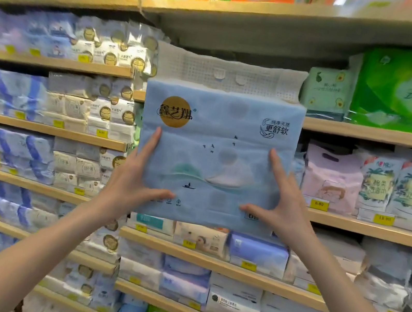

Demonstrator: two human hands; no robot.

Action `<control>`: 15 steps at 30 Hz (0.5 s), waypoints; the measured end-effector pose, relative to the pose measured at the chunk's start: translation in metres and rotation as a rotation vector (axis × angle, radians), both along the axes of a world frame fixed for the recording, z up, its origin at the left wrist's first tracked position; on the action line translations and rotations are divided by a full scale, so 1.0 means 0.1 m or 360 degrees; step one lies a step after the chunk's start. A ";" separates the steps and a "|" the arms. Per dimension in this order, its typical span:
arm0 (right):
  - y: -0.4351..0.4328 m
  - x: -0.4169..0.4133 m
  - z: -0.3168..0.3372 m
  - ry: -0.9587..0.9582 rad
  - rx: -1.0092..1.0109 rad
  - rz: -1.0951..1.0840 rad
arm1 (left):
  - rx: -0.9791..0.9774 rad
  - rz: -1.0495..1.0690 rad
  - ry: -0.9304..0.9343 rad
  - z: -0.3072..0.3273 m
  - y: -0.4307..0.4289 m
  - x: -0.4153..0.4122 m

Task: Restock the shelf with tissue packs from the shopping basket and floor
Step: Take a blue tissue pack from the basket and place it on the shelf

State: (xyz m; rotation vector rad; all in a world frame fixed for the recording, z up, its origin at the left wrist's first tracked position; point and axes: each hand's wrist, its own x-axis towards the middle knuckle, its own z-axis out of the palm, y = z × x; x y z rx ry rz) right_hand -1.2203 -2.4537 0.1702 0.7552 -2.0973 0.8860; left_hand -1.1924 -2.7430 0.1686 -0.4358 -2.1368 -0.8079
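Nearest to us, our two bare forearms reach up and forward from the lower corners. Our left hand [133,174] is spread against the left edge of a pale blue tissue pack [215,157], its thumb lying across the lower front and a finger pointing up along the side. Our right hand [280,200] mirrors it on the right edge, thumb laid inward on the front and fingers open along the side. Together the two hands press the pack between them and hold it upright, face toward us, in the air in front of the shelving.

The pack's front shows a gold round badge at its upper left, dark printed characters at its upper right, and a small scene of hills, birds and a boat lower down. A white perforated carry flap [229,74] stands up from its top edge.

Behind the pack, a wooden shelf [367,132] runs level with its upper part, and the space directly behind the flap looks dark and open. On that shelf to the right sits a big green pack [411,92] with a smaller pale green one beside it. One board lower to the right stand pink and white packs [374,184] with yellow price tags [382,218] below them. To the left, further shelves hold blurred rows of blue and white packs [56,35].
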 end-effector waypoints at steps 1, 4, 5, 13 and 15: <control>-0.05 -0.06 0.06 0.0018 0.0003 0.0001 | -0.0006 0.0012 0.0022 0.06 -0.04 -0.05; -0.17 -0.27 0.24 0.0086 -0.0003 0.0013 | -0.0029 0.0056 0.0108 0.25 -0.16 -0.24; -0.21 -0.36 0.30 0.0110 -0.0017 0.0024 | -0.0029 0.0065 0.0136 0.31 -0.18 -0.32; -0.44 -1.13 0.88 0.0357 -0.0048 0.0020 | -0.0016 0.0067 0.0354 0.83 -0.36 -1.08; -0.48 -1.31 1.05 0.0410 -0.0045 0.0021 | -0.0028 0.0054 0.0407 0.99 -0.39 -1.27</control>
